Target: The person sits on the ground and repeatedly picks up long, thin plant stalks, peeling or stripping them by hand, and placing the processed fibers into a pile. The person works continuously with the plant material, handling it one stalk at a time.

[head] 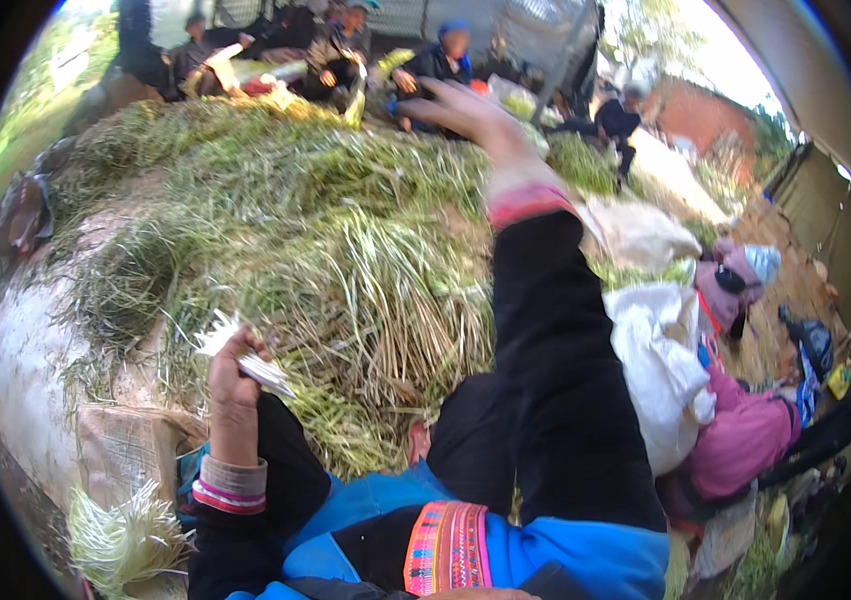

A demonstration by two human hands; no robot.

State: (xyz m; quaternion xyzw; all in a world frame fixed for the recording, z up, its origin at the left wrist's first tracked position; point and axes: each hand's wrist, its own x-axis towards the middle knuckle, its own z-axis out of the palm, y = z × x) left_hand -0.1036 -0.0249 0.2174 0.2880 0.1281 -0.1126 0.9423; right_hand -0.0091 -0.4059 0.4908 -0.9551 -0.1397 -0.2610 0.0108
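Observation:
My left hand [236, 375] is closed around a small bundle of white plant stalks [266, 373], raised over my knee. Pale trimmed ends fan out beyond the fingers. My right hand [463, 112] is stretched far out above the heap, fingers apart and blurred, with nothing visible in it. Below that arm spreads a broad heap of long green stalks [275, 187] on the ground. A thicker clump of stalks with brownish lower ends [410, 322] lies right before my knees. At lower left, a bunch of pale stalks [125, 536] rests beside a wooden block [125, 450].
Several people sit along the far side of the heap, one in a blue head covering [454, 60]. Close on my right are a white woven sack [654, 360] and a person in pink clothing [748, 427]. Another pale sack [643, 229] lies farther back.

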